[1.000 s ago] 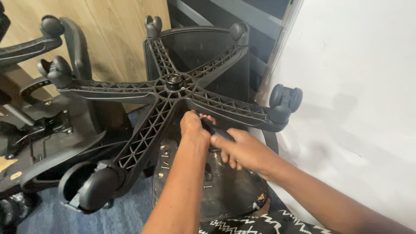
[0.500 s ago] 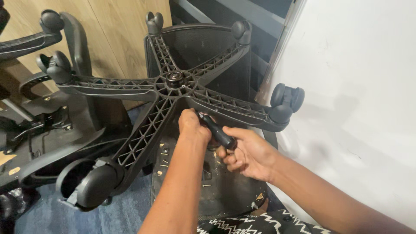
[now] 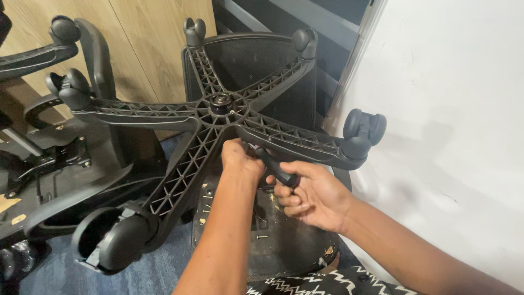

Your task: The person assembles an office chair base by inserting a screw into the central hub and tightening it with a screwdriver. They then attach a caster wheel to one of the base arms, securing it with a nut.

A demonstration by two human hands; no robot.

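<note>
- Working under an upturned chair's five-star base (image 3: 218,117): right hand (image 3: 311,196) has its fingers wrapped around a black lever handle (image 3: 278,170), just below the hub.
- Left hand (image 3: 240,161) is curled shut at the lever's upper end; can't tell what it pinches.
- Next move probably needs a firm, steady twist or pull.

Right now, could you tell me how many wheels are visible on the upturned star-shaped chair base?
5: near left wheel, far left wheel, top middle wheel, top right wheel, and right wheel. None seems hidden on this chair base.

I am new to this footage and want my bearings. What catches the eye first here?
A black five-armed chair base with castors fills the centre, turned wheels-up. Just below its hub, the left hand reaches under an arm of the base while the right hand grips a black lever.
</note>
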